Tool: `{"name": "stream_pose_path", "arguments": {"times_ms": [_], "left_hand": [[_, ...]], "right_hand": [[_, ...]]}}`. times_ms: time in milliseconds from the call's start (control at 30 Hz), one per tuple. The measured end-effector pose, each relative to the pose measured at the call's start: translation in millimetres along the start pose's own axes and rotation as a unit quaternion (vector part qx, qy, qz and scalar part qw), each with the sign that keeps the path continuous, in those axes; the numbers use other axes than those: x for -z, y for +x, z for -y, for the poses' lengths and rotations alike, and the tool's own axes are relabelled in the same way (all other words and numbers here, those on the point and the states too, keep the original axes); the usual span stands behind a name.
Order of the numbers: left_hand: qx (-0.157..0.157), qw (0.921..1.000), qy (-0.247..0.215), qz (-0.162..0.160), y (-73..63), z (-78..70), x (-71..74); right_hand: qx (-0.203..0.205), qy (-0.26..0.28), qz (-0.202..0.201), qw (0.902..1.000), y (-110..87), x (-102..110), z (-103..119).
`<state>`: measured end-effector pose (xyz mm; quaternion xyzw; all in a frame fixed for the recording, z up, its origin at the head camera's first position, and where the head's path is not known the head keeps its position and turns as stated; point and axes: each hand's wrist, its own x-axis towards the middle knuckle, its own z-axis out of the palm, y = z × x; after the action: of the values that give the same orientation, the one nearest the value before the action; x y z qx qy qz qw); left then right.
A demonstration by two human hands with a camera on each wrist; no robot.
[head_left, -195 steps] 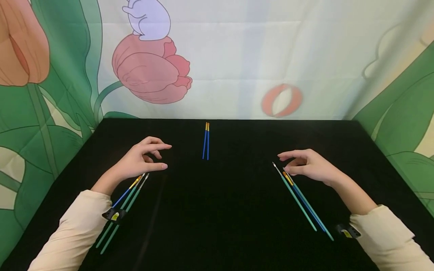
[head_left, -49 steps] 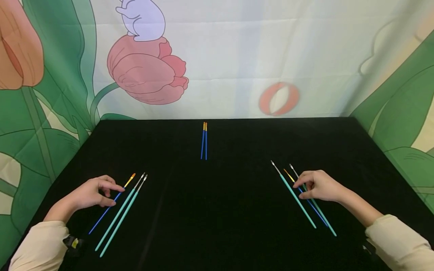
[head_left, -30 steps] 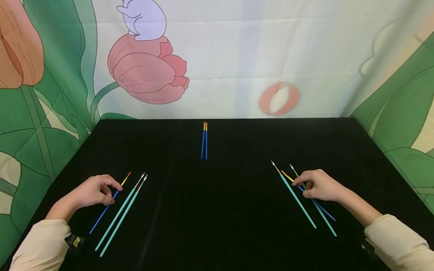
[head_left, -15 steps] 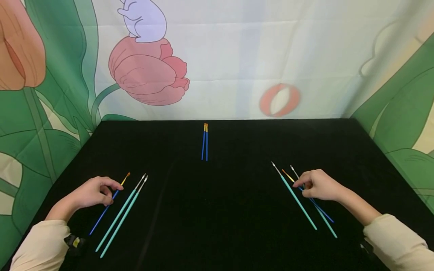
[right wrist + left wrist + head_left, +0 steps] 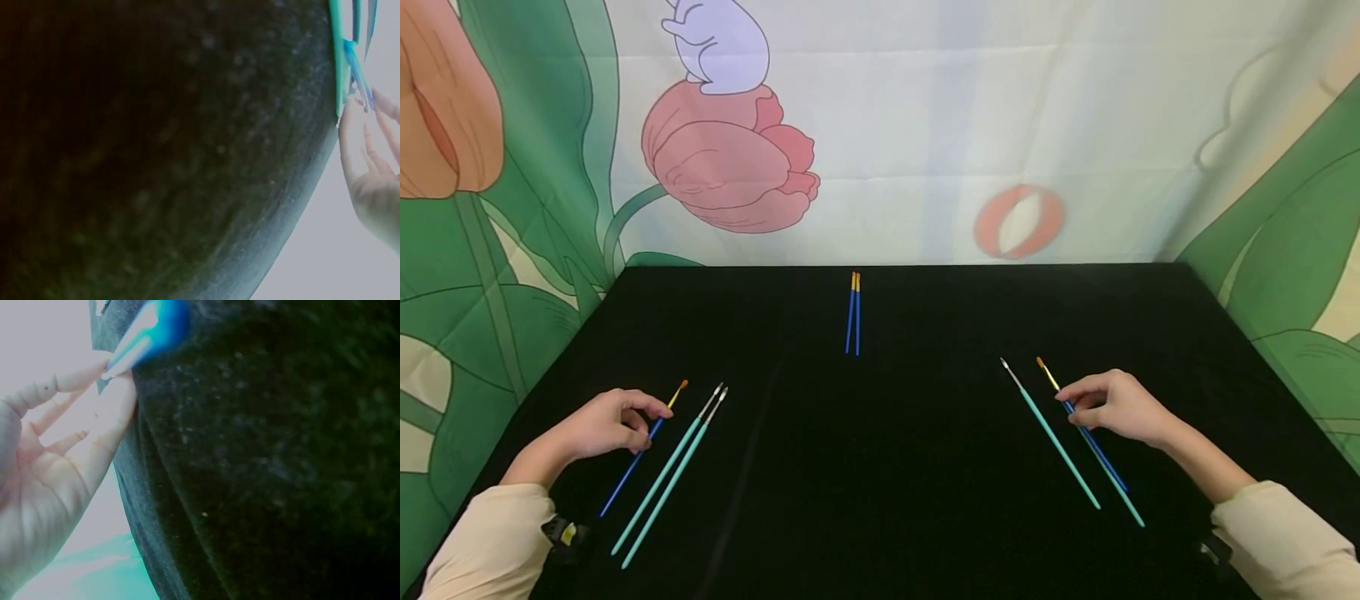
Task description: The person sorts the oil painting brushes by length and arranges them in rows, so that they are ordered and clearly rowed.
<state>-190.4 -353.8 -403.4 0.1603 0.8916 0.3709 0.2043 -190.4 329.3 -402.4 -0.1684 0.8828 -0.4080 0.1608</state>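
Black-covered tabletop across lower half of frame; faint pale streak left of centre. Printed fabric backdrop behind, ground whitish, creased. Motifs: orange tulip, upper left; pink flower, left of top centre, lilac animal figure above it, cut by top edge; blurry reddish oval, right of centre; green leaves, right edge.

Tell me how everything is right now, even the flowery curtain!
Left blue brush: pinched by the left fingers
Right blue brush: pinched by the right fingers
Two left teal brushes: lying side by side, unheld
Inner right teal brush: lying loose
Outer right teal brush: partly hidden by the right blue brush
Far blue brushes: lying close together, unheld
Flowery curtain: hanging, slightly creased
Black table cover: spread out, faintly creased
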Motion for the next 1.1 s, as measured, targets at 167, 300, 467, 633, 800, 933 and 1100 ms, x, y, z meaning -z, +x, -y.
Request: {"name": "stream_pose_path", "arguments": {"times_ms": [167,300,467,633,800,933,1100], "left_hand": [[0.005,0.9998,0.019,0.001,1.9,-3.7,2.4],[-0.003,0.9990,0.045,-0.003,3.2,-6.3,2.5],[-0.009,0.9985,0.051,-0.019,3.7,-10.9,0.3],[-0.025,0.9955,0.073,-0.055,5.0,-19.2,-2.2],[-0.041,0.9898,0.087,-0.105,7.9,-27.7,-4.7],[-0.046,0.9877,0.082,-0.125,9.9,-33.2,-7.0],[-0.050,0.9867,0.060,-0.143,11.7,-39.3,-9.2]], "right_hand": [[-0.005,0.035,0.000,0.9994,-3.6,2,3],[0.005,0.045,-0.011,0.9989,-5.4,3,6],[0.010,0.044,-0.025,0.9987,-5.0,4,12],[0.018,0.046,-0.046,0.9977,-2.9,4,19],[0.018,0.051,-0.064,0.9965,0.3,1,24],[0.026,0.060,-0.063,0.9958,2.6,0,27],[0.030,0.072,-0.063,0.9950,5.0,-3,28]]}}
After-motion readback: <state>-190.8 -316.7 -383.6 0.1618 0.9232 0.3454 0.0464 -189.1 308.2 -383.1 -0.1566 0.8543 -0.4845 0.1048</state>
